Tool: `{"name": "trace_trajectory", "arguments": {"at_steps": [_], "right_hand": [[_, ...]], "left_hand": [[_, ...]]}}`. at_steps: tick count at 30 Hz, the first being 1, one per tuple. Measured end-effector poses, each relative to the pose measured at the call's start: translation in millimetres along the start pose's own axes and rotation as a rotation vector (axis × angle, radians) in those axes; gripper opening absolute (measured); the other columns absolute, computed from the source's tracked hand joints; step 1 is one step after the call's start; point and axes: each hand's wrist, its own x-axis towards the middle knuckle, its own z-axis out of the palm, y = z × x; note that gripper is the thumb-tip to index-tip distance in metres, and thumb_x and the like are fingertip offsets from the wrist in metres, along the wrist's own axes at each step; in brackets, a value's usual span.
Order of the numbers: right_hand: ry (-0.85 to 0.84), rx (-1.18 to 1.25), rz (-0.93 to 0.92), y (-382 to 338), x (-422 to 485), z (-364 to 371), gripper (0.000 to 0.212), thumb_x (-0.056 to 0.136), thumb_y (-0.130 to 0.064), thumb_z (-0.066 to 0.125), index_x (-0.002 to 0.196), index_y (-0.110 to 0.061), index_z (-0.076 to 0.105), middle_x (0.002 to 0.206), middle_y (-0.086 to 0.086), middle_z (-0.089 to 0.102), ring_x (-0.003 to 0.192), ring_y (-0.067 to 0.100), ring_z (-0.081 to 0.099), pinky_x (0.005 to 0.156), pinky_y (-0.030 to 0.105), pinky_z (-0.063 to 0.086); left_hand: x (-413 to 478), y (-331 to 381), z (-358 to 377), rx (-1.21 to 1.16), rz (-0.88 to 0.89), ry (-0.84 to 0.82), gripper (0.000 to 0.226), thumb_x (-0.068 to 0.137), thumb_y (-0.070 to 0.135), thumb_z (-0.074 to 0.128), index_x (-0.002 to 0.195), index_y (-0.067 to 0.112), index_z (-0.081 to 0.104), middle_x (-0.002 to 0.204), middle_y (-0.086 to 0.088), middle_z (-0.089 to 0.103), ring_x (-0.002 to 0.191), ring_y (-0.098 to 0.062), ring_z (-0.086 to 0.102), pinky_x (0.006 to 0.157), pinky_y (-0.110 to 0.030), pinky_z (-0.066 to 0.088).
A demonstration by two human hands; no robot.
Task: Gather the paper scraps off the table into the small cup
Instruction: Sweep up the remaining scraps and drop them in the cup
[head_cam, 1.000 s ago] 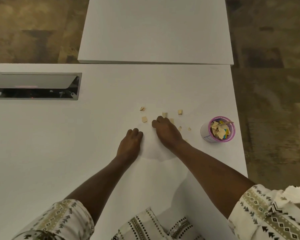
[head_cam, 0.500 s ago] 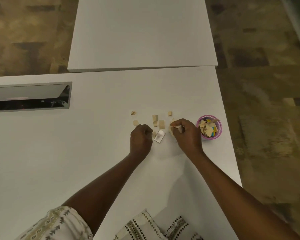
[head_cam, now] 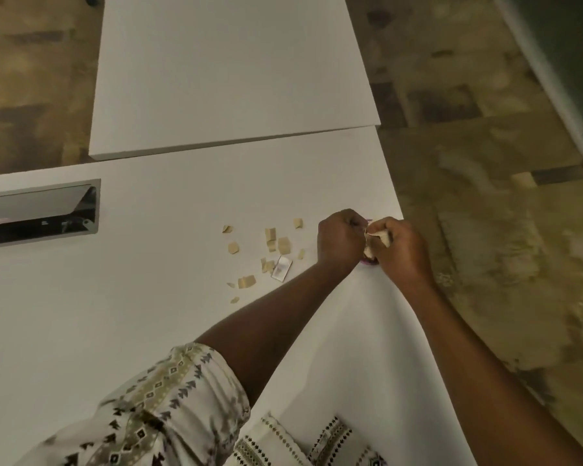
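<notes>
Both hands meet over the small pink-rimmed cup (head_cam: 371, 262) near the table's right edge, hiding almost all of it; only a sliver of rim shows below them. My right hand (head_cam: 401, 248) is closed on a bunch of tan paper scraps (head_cam: 382, 235) above the cup. My left hand (head_cam: 340, 242) is closed beside it, its contents hidden. Several loose tan scraps (head_cam: 283, 245) lie on the white table (head_cam: 132, 297) left of the hands, with a small white card-like piece (head_cam: 281, 269) among them.
An open metal cable hatch (head_cam: 37, 210) is sunk in the table at the far left. A second white tabletop (head_cam: 233, 68) butts against the far edge. The table's right edge runs just past the cup, with patterned floor (head_cam: 485, 196) beyond.
Both hands have moved right from the scrap pile to over the cup, the right one carrying scraps. The camera has tilted and shifted.
</notes>
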Motion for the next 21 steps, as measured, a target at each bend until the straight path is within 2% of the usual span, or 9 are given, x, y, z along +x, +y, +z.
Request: {"name": "trace_trajectory", "arguments": {"at_steps": [3,5,6,8,10,14,16,19,21], "right_hand": [[-0.029,-0.057,-0.028,0.9,-2.1,-2.0,0.027,0.083,-0.01,0.071,0.109,-0.019,0.07,0.112,0.006,0.061,0.095,0.026,0.064,0.081,0.041,0.058],[-0.041,-0.072,-0.032,0.6,-4.7,-3.9,0.034,0.082,-0.011,0.071,0.115,-0.022,0.07,0.118,0.006,0.059,0.099,0.025,0.063,0.084,0.039,0.057],[-0.037,-0.07,-0.036,0.1,-6.5,-4.9,0.036,0.082,-0.011,0.071,0.116,-0.023,0.07,0.12,0.005,0.058,0.102,0.025,0.063,0.086,0.038,0.056],[-0.009,-0.078,-0.057,-1.3,-10.2,-6.2,0.036,0.081,-0.012,0.071,0.115,-0.024,0.07,0.122,0.003,0.057,0.105,0.024,0.061,0.086,0.038,0.055],[0.045,-0.116,-0.096,-3.3,-15.1,-6.9,0.034,0.081,-0.013,0.071,0.114,-0.022,0.071,0.124,0.003,0.057,0.108,0.026,0.06,0.084,0.038,0.055],[0.146,-0.186,-0.213,-6.7,-33.7,-1.0,0.035,0.084,-0.015,0.069,0.119,-0.012,0.067,0.129,0.009,0.059,0.114,0.029,0.059,0.086,0.038,0.057],[0.066,-0.273,-0.237,-7.6,-44.4,8.8,0.043,0.087,-0.023,0.069,0.128,-0.012,0.062,0.136,0.01,0.059,0.122,0.03,0.057,0.091,0.04,0.055],[-0.137,-0.431,-0.172,-5.4,-49.1,23.6,0.058,0.092,-0.037,0.065,0.143,-0.014,0.049,0.151,0.007,0.047,0.138,0.028,0.045,0.102,0.041,0.049],[-0.191,-0.503,-0.154,-5.7,-45.6,28.4,0.062,0.093,-0.042,0.061,0.146,-0.014,0.044,0.154,0.007,0.043,0.14,0.028,0.042,0.108,0.042,0.046]], "left_hand": [[-0.9,-0.5,1.6,0.014,0.0,-0.028,0.029,0.082,-0.003,0.05,0.085,0.012,0.075,0.089,-0.002,0.074,0.072,-0.008,0.063,0.05,-0.006,0.044],[-2.0,-1.7,-0.7,0.01,0.015,-0.035,0.031,0.083,-0.004,0.048,0.085,0.013,0.073,0.088,0.0,0.073,0.069,-0.005,0.061,0.045,-0.004,0.041],[-2.5,-2.5,-2.3,0.021,0.025,-0.031,0.031,0.083,-0.004,0.047,0.085,0.014,0.073,0.088,0.001,0.073,0.071,-0.008,0.062,0.05,-0.006,0.044],[-3.8,-5.3,-5.7,0.047,0.054,-0.022,0.032,0.083,-0.003,0.045,0.088,0.014,0.072,0.09,0.001,0.073,0.08,-0.014,0.065,0.066,-0.022,0.053],[-5.9,-8.9,-9.7,0.066,0.098,-0.015,0.03,0.086,-0.002,0.045,0.09,0.014,0.071,0.093,-0.002,0.073,0.087,-0.019,0.065,0.077,-0.032,0.054],[-13.0,-26.8,-20.5,0.105,0.151,0.03,0.026,0.091,0.001,0.049,0.098,0.014,0.071,0.098,-0.005,0.07,0.091,-0.02,0.063,0.082,-0.034,0.052],[-18.5,-41.2,-27.7,0.115,0.149,0.049,0.024,0.091,0.002,0.052,0.101,0.014,0.07,0.099,-0.005,0.069,0.089,-0.018,0.064,0.081,-0.031,0.052],[-30.6,-65.8,-38.2,0.153,0.136,0.059,0.017,0.091,0.009,0.058,0.1,0.017,0.069,0.098,-0.001,0.069,0.084,-0.012,0.063,0.077,-0.027,0.053],[-41.8,-84.7,-45.5,0.197,0.118,0.05,0.014,0.091,0.015,0.06,0.1,0.02,0.068,0.098,0.002,0.068,0.081,-0.009,0.062,0.075,-0.027,0.053]]}}
